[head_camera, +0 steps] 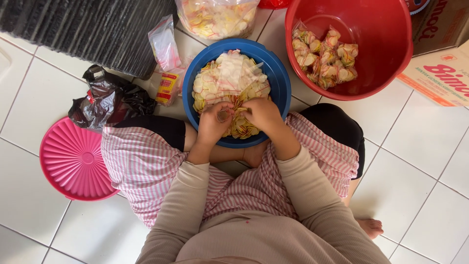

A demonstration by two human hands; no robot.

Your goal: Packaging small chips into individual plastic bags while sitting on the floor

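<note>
Blue basin: round blue basin (273,68) sits on the white tile floor (29,98) between the person's knees, heaped with thin pale crackers (229,80) edged in red and yellow
Head view, left hand: left hand (213,123) curled over the near part of the heap, fingers closed around a small stack of crackers, a round piece showing at the fingertips
Head view, right hand: right hand (264,113) just beside it, fingers bent down into the crackers; whether it pinches any cannot be told
Step in hand: by the look of it, gathering a portion of crackers out of the basin
Next move calls for: probably a small bag to receive the handful; a clear plastic bag (163,44) lies just left of the basin
Red tub: red tub (391,73) to the upper right holds small filled packets (325,56) tied shut
Around: pink ribbed lid (73,161) on the left, black plastic bag (110,95) near it, large clear sack of crackers (217,17) at the top, cardboard box (439,73) at the right
Hidden or cut off: fingertips of both hands sunk in the heap; sack and box run out of frame; a yellow packet (167,88) beside the basin too small to identify
</note>
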